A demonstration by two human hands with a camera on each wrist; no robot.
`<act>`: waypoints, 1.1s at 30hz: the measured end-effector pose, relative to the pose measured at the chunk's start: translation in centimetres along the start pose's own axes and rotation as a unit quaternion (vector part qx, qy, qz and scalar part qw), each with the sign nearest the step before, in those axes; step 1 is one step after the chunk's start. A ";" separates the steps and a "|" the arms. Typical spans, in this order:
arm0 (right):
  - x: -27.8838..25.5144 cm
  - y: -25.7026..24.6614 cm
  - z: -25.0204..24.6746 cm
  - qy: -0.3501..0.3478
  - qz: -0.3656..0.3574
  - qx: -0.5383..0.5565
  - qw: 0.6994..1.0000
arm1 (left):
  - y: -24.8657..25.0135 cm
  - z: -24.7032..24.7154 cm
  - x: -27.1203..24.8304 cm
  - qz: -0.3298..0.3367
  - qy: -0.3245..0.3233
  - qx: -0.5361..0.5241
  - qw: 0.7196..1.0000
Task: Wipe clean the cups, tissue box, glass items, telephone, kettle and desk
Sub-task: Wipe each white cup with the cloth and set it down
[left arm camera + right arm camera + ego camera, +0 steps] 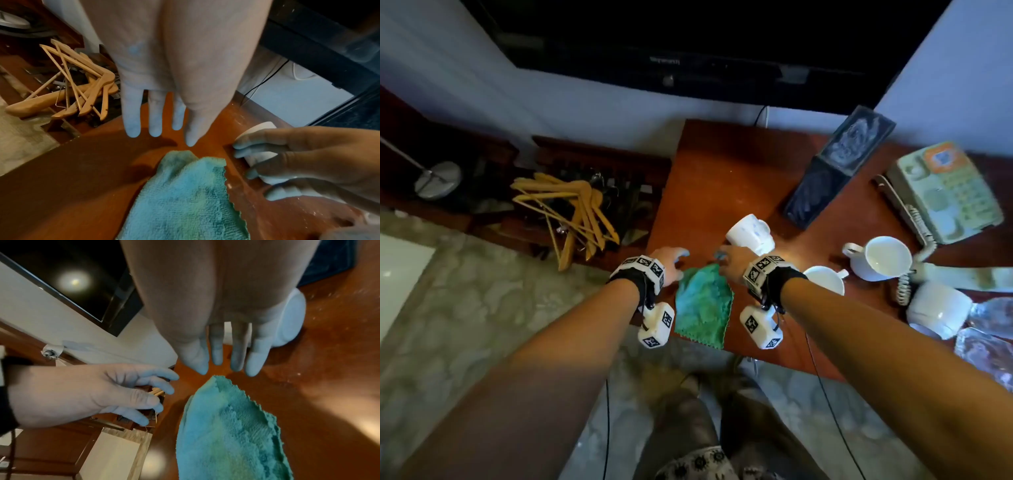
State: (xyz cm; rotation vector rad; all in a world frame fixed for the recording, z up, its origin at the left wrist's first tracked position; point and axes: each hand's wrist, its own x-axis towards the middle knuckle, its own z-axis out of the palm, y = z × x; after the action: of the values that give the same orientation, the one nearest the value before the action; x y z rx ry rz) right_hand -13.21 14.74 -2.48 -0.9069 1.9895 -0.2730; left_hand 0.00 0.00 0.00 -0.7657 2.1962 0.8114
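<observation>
Two bare hands hover over the near left corner of a reddish wooden desk (726,178), either side of a green cloth (703,305). The left hand (671,265) sits just left of the cloth's far end, fingers straight and slightly apart, holding nothing. The right hand (732,263) sits just right of that same end, fingers (255,356) straight and loosely spread; whether its fingertips touch the cloth cannot be told. The cloth lies flat on the desk, its near edge reaching the desk's front edge.

Just beyond the right hand, right of the cloth, a white cup (751,233) lies on its side. Further right of the cloth stand two more white cups (825,279) (880,258), both upright, then another cup (938,308) upside down, with glass items (986,346) at the desk's right end. Far right of the cloth are a dark tissue box (835,168) and a pale telephone (945,195) with a coiled cord. Left of the cloth, off the desk, wooden hangers (571,212) lie heaped on a low rack.
</observation>
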 end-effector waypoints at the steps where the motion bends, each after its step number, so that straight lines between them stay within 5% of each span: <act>1: 0.6 -0.1 0.1 -0.012 0.006 0.002 1.000 | 0.0 0.1 0.3 0.005 -0.006 0.007 1.000; 11: 3.4 0.0 1.6 -0.058 0.058 -0.033 0.996 | -0.3 0.7 4.1 0.054 -0.090 0.062 0.993; 21: 1.7 -1.7 -2.8 0.091 0.069 0.132 0.985 | 1.0 -4.9 3.4 0.157 -0.101 -0.028 0.982; 33: -8.3 -10.0 -13.9 0.277 -0.049 0.181 0.942 | 5.6 -14.9 -3.0 0.284 -0.077 -0.150 0.944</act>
State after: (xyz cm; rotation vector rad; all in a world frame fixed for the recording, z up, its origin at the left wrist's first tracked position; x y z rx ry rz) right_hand -16.87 11.26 15.90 -0.7385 2.2881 -1.0108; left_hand -7.73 -6.28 12.75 -0.1749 2.1943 1.4629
